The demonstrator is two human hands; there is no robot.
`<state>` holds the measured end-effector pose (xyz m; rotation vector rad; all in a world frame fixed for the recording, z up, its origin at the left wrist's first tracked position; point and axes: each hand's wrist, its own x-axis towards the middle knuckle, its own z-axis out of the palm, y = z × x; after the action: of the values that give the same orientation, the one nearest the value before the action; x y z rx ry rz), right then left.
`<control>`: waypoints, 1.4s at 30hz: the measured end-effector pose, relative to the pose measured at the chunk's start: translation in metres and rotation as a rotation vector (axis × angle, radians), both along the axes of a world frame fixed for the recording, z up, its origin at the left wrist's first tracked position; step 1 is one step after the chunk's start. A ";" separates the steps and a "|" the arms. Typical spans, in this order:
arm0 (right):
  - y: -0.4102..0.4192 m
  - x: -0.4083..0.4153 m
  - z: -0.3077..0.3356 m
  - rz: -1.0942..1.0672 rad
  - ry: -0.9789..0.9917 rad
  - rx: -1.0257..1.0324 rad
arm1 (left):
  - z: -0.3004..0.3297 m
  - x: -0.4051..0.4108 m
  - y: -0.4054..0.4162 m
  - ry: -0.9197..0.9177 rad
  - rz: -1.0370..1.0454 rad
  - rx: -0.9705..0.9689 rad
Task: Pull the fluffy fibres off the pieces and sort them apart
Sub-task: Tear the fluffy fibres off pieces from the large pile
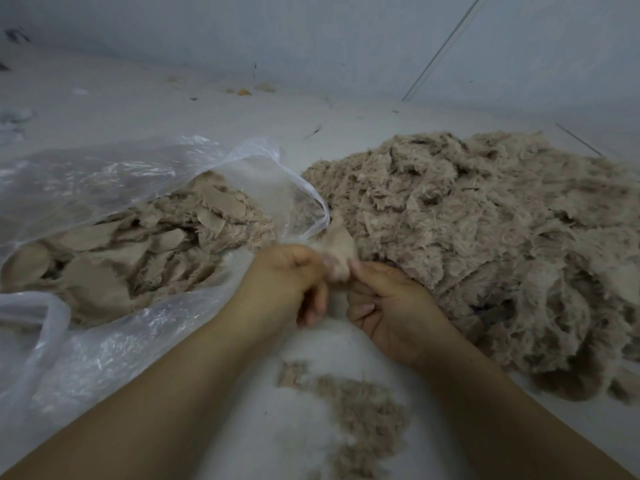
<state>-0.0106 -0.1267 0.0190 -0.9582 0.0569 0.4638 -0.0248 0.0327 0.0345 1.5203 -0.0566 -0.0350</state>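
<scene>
Head view: your left hand and right hand both pinch one piece between them — it stands up from your fingertips, bag to the left, fluffy pile right, equally near

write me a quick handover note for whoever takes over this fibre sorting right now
Left hand and right hand: both pinch one small beige piece between them, mid-pull.
Clear plastic bag, on the left: open, holds flat-looking beige pieces.
Big fluffy heap, on the right: looks like the bulk not yet worked.
Loose fibres lie on the floor between the forearms.
Done: apparently a bagful of pieces.
Left: finish this piece, then the heap, likely most of the job.
</scene>
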 end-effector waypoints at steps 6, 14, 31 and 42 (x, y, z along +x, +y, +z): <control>-0.001 0.004 0.000 -0.053 0.120 0.070 | -0.009 0.017 0.004 -0.135 0.272 -0.063; 0.001 0.002 -0.001 -0.074 0.138 0.063 | -0.022 0.022 -0.009 -0.433 -0.044 1.171; 0.000 0.003 0.000 -0.050 0.104 0.049 | -0.013 -0.004 -0.001 -0.588 0.131 0.806; 0.002 0.000 0.003 -0.018 0.064 0.019 | -0.011 -0.009 0.002 -0.487 -0.337 0.830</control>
<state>-0.0103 -0.1242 0.0225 -0.9237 0.1185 0.4771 -0.0334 0.0345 0.0237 2.3017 -0.7664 0.0507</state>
